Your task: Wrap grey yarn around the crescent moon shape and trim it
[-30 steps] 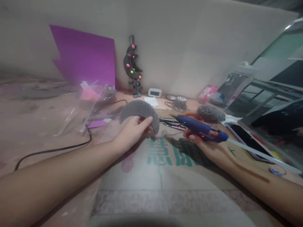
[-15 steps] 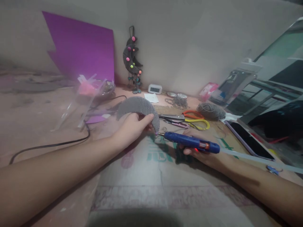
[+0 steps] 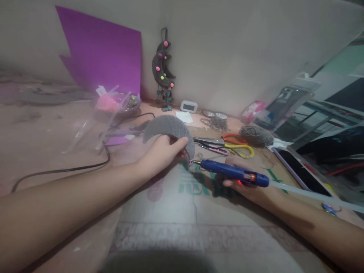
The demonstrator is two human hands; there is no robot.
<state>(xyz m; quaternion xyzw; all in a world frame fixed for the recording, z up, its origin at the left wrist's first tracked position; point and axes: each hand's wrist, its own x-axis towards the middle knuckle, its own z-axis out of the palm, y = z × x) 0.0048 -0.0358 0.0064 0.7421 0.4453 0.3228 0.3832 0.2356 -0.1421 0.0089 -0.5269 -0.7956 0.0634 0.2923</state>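
My left hand (image 3: 162, 153) grips a grey yarn-wrapped crescent (image 3: 170, 131), thumb along its lower right tip. My right hand (image 3: 244, 182) is wrapped round a blue hot glue gun (image 3: 233, 172) with a clear glue stick trailing out of its back. The gun's nozzle points left and touches the crescent's right tip. Both hands hover over a flattened cardboard sheet (image 3: 182, 204) with green print.
Orange and yellow scissors (image 3: 230, 142), a grey yarn ball (image 3: 254, 135) and a phone (image 3: 295, 170) lie to the right. A purple sheet (image 3: 105, 64), a dark moon ornament (image 3: 163, 70), a small clock (image 3: 188, 106) and a plastic bag (image 3: 110, 106) stand behind. A black cable (image 3: 71, 168) runs left.
My right hand has brought the glue gun down and leftward from above the scissors until its nozzle meets the crescent's tip. My left hand has kept its hold.
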